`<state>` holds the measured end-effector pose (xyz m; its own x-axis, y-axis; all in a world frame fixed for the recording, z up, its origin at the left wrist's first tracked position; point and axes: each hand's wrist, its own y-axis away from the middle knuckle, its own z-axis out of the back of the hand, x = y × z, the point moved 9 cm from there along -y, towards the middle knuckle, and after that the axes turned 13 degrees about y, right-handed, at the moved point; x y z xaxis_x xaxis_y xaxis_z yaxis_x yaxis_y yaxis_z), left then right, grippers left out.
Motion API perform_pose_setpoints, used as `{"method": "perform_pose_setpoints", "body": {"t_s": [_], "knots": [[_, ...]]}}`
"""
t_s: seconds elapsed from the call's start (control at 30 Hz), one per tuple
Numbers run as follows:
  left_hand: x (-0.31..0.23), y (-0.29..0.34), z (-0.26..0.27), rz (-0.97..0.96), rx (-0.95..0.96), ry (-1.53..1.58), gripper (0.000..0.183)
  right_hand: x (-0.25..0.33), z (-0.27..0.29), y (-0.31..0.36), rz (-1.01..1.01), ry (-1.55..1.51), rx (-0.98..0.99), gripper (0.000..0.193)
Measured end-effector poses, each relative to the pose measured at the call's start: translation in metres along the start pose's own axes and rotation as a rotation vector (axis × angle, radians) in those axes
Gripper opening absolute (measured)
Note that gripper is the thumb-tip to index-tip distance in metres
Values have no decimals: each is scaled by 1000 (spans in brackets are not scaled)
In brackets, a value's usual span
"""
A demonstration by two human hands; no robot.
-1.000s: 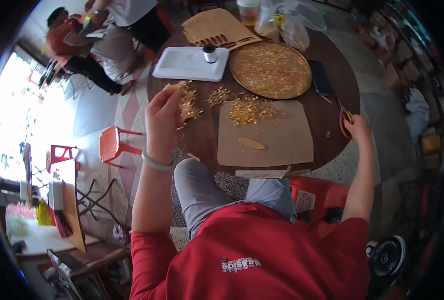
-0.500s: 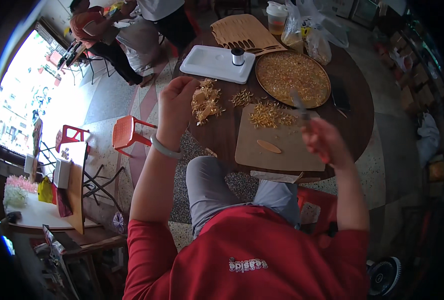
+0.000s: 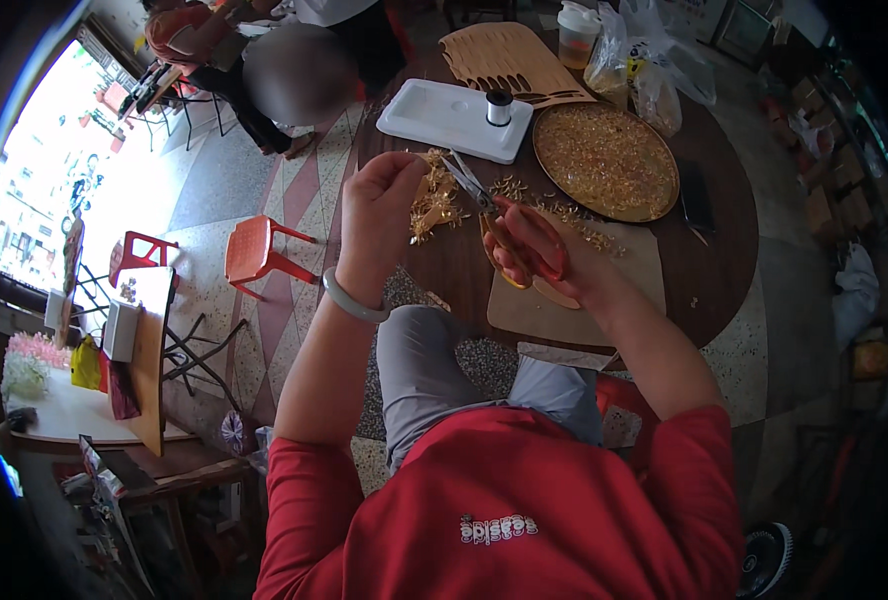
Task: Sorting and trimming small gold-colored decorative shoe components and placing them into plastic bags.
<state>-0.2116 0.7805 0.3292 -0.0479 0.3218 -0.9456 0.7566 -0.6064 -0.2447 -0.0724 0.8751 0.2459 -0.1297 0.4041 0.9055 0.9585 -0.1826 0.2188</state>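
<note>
We see the left hand (image 3: 377, 205) raised just beside a heap of small gold pieces (image 3: 433, 210), its fingertips together; we cannot tell whether that grip pinches anything thin. A pale bangle (image 3: 354, 298) circles the wrist. The right hand (image 3: 578, 272) has its grip clamped around the red and yellow handles of the scissors (image 3: 474, 187), whose 2 blades stand slightly apart and point toward the left hand. Beneath, we find a brown mat (image 3: 539, 325) on the desk (image 3: 729, 250), with a tan oval piece (image 3: 556, 294) partly hidden by the right hand. Farther back we have a round tray (image 3: 535, 150) covered in gold pieces, a white tray (image 3: 429, 120) carrying a spool (image 3: 499, 114), and a slotted wooden board (image 3: 504, 60).
</note>
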Motion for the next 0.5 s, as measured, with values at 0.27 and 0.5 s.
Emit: {"method": "perform_pose_setpoints", "body": {"t_s": [0.27, 0.5], "knots": [[13, -2, 3, 28, 9, 23, 13, 6, 6, -5, -53, 29, -85, 29], [17, 1, -14, 88, -6, 17, 12, 25, 48, 44, 13, 311, -171, 16]]}}
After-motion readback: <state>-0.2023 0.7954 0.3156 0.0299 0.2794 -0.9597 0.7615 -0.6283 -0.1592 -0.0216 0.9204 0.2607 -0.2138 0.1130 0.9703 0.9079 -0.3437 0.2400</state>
